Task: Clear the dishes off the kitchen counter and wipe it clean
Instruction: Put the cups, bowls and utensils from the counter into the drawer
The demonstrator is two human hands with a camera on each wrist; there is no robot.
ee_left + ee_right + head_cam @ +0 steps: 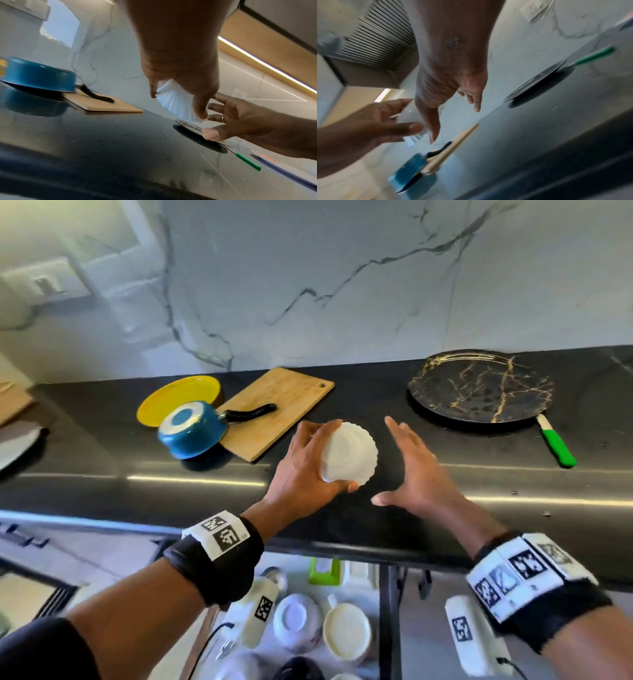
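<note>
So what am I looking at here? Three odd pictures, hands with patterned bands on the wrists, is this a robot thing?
No robot here: a person clears a kitchen counter wearing three cameras. The big picture comes from a camera on the head, looking down at both hands. The other two come from cameras strapped to each wrist, looking along the hand, which is why they seem tilted and blurred.

The left hand holds a white scalloped bowl in its grip, above the black counter. The right hand is open beside it, holding nothing.

On the counter lie a blue saucepan turned upside down, a yellow plate behind it, a wooden cutting board, a black plate with gold veins and a green-handled knife.
</note>
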